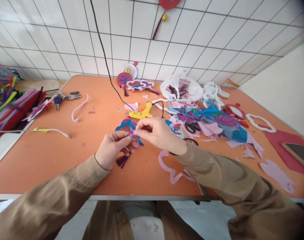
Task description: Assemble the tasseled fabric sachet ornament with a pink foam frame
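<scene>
Both hands meet above the middle of the table. My left hand (114, 146) pinches a small purple fabric scrap (131, 132) between thumb and fingers. The fingertips of my right hand (159, 133) are closed on the same scrap from the other side. Beneath and behind them lies a blue cut-out ornament (121, 124) with a pinkish patterned inside, partly hidden by my hands. A dark purple tassel (122, 161) shows below my left hand. Just beyond my hands, a yellow glue gun (141, 112) rests on its side, nozzle pointing left.
Fabric and paper scraps (217, 118) with black-handled scissors (192, 126) crowd the right side. A pink paper outline (173, 171) lies near my right forearm. Finished-looking ornaments (124, 79) and a white plastic bag (182, 87) stand by the tiled wall. Keys (64, 97) and a white cable (51, 130) lie left.
</scene>
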`<state>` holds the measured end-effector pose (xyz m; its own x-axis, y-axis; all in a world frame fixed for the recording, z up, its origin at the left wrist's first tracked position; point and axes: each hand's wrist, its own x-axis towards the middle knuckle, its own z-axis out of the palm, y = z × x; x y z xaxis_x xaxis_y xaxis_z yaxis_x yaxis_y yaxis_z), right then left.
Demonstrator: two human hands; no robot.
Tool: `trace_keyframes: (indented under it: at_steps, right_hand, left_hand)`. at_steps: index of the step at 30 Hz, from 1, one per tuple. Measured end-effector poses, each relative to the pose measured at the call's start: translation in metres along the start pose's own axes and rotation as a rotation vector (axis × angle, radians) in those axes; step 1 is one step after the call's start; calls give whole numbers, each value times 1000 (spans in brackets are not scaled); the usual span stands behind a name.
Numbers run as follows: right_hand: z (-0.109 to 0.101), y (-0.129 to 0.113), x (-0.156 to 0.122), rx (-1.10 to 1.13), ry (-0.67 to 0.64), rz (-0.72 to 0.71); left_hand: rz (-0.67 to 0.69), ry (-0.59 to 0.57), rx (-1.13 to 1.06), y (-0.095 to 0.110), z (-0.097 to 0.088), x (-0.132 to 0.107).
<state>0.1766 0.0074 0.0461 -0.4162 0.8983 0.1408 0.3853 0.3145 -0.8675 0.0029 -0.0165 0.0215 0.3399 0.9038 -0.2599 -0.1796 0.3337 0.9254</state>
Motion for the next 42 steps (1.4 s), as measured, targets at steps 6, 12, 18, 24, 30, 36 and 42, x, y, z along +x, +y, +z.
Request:
trace_keyframes:
  at_steps: [6,12,18,24,30,36,42]
  right_hand:
    - [1,8,6,49,4,-24]
    - [1,6,4,132,-93,76]
    - [7,5,1,192,-156,106]
    - [10,16,4,-76,-109,-26]
    - [23,25,10,-684,-255,-195]
    - [33,29,9,-804,-267,-254]
    - [36,28,7,-763,-261,-126]
  left_hand:
    - [45,117,-13,7,-10,3]
    - [79,215,69,17,-18,6]
    - [19,11,265,16,-16,6]
    - [36,141,491,27,-19,5]
    - [-44,76,876,21,-26,10]
    - [-18,67,1074,10,-31,13]
    - [-15,77,1149,9,-29,12]
